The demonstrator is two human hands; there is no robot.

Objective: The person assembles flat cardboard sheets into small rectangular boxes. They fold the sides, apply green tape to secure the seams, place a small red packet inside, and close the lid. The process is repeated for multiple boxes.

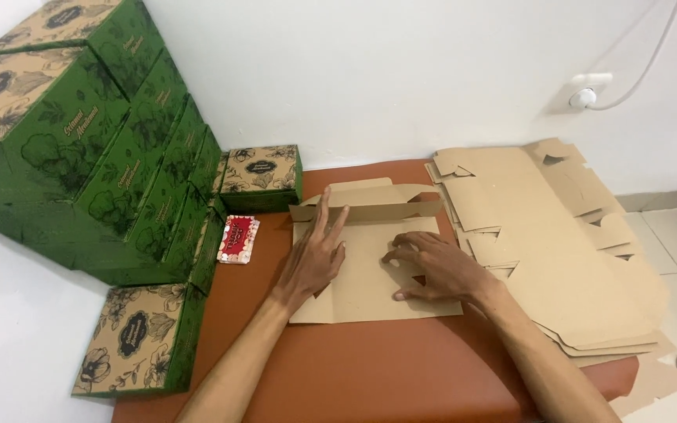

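Note:
A flat brown cardboard box blank [370, 266] lies on the reddish-brown surface [370, 368], its far flap [366, 205] folded up. My left hand [315, 254] rests on the blank's left part, fingers spread and pointing toward the raised flap. My right hand [436, 266] presses on the blank's right part, fingertips bent down on the card. Neither hand grips anything.
A stack of unfolded cardboard blanks [558, 243] lies to the right, overhanging the edge. Finished green boxes with floral tops [95, 141] are piled at the left, one more [139, 341] near the front left. A small red and white packet [238, 239] lies beside them.

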